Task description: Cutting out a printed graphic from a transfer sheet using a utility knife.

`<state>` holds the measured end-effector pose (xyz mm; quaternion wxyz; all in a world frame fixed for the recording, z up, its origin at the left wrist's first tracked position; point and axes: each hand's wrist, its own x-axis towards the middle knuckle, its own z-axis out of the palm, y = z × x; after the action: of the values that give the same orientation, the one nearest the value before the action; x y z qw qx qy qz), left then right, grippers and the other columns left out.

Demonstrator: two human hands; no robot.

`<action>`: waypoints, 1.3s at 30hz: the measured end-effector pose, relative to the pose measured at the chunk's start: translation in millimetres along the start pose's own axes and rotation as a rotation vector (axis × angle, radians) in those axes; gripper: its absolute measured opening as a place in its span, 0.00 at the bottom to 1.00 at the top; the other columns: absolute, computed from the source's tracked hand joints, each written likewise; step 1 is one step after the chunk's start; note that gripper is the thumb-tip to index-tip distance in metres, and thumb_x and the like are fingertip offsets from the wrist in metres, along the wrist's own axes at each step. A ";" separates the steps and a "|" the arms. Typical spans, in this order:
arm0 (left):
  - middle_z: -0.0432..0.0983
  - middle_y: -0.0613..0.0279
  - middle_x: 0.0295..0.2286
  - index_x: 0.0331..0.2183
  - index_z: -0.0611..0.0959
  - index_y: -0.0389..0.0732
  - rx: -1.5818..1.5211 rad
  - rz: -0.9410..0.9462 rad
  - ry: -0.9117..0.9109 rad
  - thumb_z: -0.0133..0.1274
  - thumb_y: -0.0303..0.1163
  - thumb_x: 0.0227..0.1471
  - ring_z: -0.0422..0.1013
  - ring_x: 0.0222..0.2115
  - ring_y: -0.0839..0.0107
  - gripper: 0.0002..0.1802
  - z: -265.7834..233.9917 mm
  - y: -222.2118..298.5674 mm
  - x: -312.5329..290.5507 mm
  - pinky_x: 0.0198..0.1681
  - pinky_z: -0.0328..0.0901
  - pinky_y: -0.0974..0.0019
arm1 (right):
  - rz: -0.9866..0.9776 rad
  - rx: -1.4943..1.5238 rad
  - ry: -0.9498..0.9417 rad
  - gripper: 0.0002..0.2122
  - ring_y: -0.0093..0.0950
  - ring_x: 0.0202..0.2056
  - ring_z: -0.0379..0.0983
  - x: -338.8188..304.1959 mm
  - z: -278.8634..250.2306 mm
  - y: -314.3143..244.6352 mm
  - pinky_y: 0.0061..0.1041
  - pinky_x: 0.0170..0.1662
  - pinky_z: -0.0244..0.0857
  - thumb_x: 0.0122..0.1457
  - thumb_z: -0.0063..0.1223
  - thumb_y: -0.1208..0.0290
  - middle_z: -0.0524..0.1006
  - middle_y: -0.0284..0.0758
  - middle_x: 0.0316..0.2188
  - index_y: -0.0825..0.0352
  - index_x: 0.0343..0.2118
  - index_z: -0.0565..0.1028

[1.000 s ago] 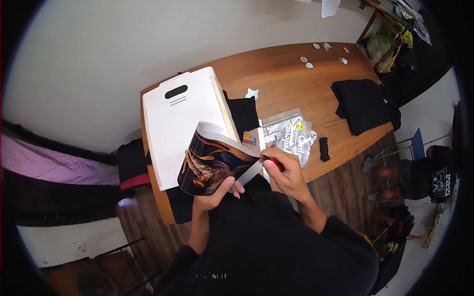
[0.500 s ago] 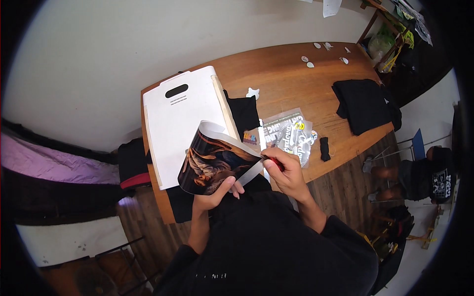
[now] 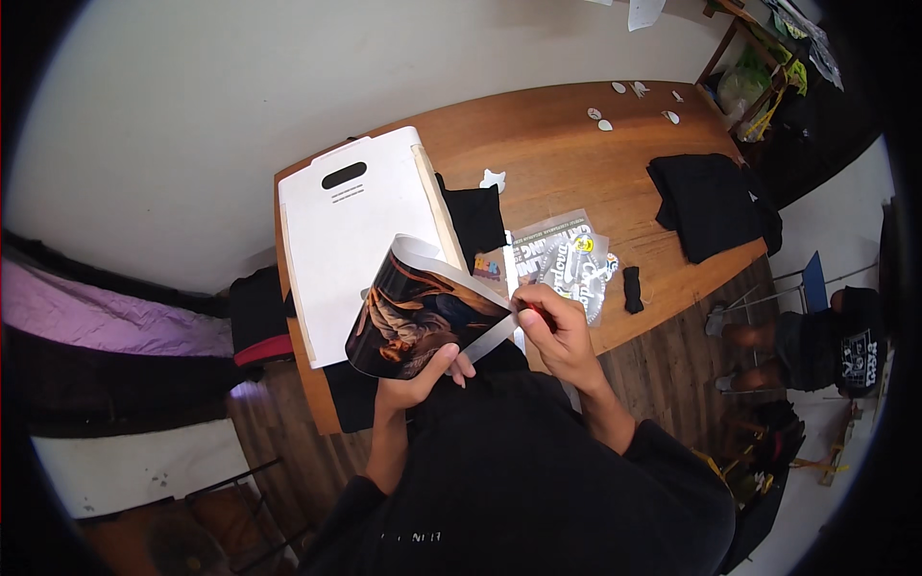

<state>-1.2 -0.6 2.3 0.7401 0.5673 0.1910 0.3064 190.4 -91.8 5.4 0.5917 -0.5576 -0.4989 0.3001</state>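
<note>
My left hand (image 3: pixel 420 383) pinches the lower edge of a curled printed sheet (image 3: pixel 411 312), dark and orange on its face with a pale margin. The sheet bows upward over the corner of the white board. At its right tip my right hand (image 3: pixel 560 338) is closed around red-handled scissors (image 3: pixel 545 314), with the fingers hiding most of the handle and the blades. Beside this hand a narrow white strip (image 3: pixel 511 264) runs along the sheet's right side. Clear films with printed lettering (image 3: pixel 577 269) lie on the table just beyond my right hand.
The white board (image 3: pixel 317 252) with an oval slot takes up the left of the wooden table (image 3: pixel 557 125). Folded black cloth (image 3: pixel 706 206) lies at right, a small black roll (image 3: pixel 632 290) nearer. White cut-outs (image 3: pixel 604 126) lie at the back. Another person (image 3: pixel 807 350) sits at far right.
My right hand has shifted very slightly at the sheet's tip, and less of the red handle shows. The left hand and the sheet have hardly moved.
</note>
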 end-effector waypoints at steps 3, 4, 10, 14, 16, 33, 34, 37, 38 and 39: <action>0.75 0.52 0.22 0.34 0.74 0.28 0.011 0.019 0.007 0.44 0.20 0.55 0.72 0.21 0.70 0.05 -0.2 0.2 0.0 0.24 0.68 0.72 | 0.001 0.035 0.004 0.08 0.22 0.29 0.70 -0.3 -1.9 1.7 0.19 0.34 0.63 0.57 0.49 0.75 0.74 0.36 0.28 0.73 0.38 0.71; 0.75 0.52 0.22 0.34 0.74 0.28 0.038 -0.022 -0.064 0.44 0.20 0.55 0.72 0.21 0.70 0.05 -0.2 0.0 0.2 0.24 0.68 0.72 | -0.071 0.074 0.035 0.08 0.22 0.29 0.70 -0.4 -2.5 1.7 0.19 0.34 0.63 0.57 0.49 0.75 0.74 0.36 0.28 0.73 0.38 0.71; 0.75 0.52 0.22 0.34 0.74 0.28 0.027 -0.044 -0.054 0.44 0.20 0.55 0.72 0.21 0.70 0.05 -0.1 -1.5 0.5 0.24 0.68 0.72 | -0.108 0.007 -0.016 0.08 0.21 0.28 0.69 -0.1 -3.6 -2.1 0.18 0.33 0.62 0.58 0.47 0.75 0.74 0.35 0.27 0.73 0.38 0.72; 0.75 0.52 0.22 0.33 0.74 0.28 0.009 0.016 0.011 0.44 0.20 0.55 0.72 0.21 0.70 0.05 -0.6 -2.0 1.1 0.25 0.68 0.72 | -0.039 -0.038 -0.065 0.09 0.20 0.28 0.69 1.3 -4.0 -4.6 0.17 0.33 0.62 0.58 0.47 0.75 0.74 0.34 0.26 0.73 0.38 0.72; 0.75 0.52 0.22 0.33 0.74 0.28 0.035 -0.027 -0.060 0.44 0.20 0.55 0.72 0.21 0.70 0.05 -0.8 -2.0 1.0 0.25 0.68 0.73 | -0.112 -0.003 -0.033 0.08 0.20 0.28 0.69 1.7 -4.4 -5.3 0.18 0.33 0.62 0.58 0.47 0.75 0.74 0.34 0.26 0.73 0.38 0.72; 0.75 0.53 0.22 0.33 0.74 0.29 0.012 -0.006 0.008 0.44 0.20 0.55 0.72 0.21 0.71 0.05 1.0 -3.6 -0.4 0.24 0.68 0.73 | -0.038 -0.055 -0.014 0.08 0.20 0.27 0.68 -0.1 -0.5 -2.7 0.17 0.31 0.61 0.57 0.47 0.75 0.74 0.35 0.26 0.74 0.36 0.73; 0.75 0.53 0.22 0.33 0.74 0.29 0.030 -0.063 -0.053 0.44 0.20 0.55 0.72 0.21 0.71 0.05 0.9 -3.7 -0.6 0.24 0.68 0.73 | -0.109 -0.016 0.027 0.08 0.20 0.27 0.67 -0.3 -0.4 -2.4 0.17 0.31 0.61 0.57 0.47 0.75 0.73 0.34 0.26 0.74 0.36 0.73; 0.75 0.53 0.22 0.33 0.74 0.29 0.031 -0.057 -0.067 0.44 0.20 0.55 0.72 0.21 0.71 0.05 -0.3 -4.1 -0.4 0.24 0.68 0.72 | -0.102 -0.015 0.022 0.08 0.20 0.27 0.67 -0.6 -0.5 -2.2 0.17 0.31 0.61 0.57 0.48 0.75 0.73 0.34 0.26 0.75 0.36 0.73; 0.75 0.52 0.22 0.33 0.74 0.29 0.020 0.002 -0.007 0.44 0.20 0.55 0.72 0.21 0.71 0.05 -0.5 -4.0 -0.3 0.24 0.68 0.72 | -0.027 -0.051 -0.015 0.08 0.20 0.27 0.67 -0.6 -0.6 -2.2 0.17 0.31 0.61 0.57 0.48 0.75 0.73 0.34 0.26 0.75 0.36 0.73; 0.75 0.52 0.22 0.33 0.74 0.29 0.023 -0.002 -0.001 0.44 0.20 0.55 0.72 0.21 0.71 0.05 -0.7 -3.9 -0.6 0.24 0.68 0.72 | -0.029 -0.052 -0.017 0.08 0.20 0.27 0.67 -0.7 -0.6 -2.3 0.17 0.31 0.61 0.57 0.48 0.75 0.73 0.34 0.26 0.75 0.36 0.73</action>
<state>-1.2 -1.1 -1.6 0.7341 0.5757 0.1945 0.3031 190.3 -93.1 7.6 0.5773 -0.5628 -0.5194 0.2830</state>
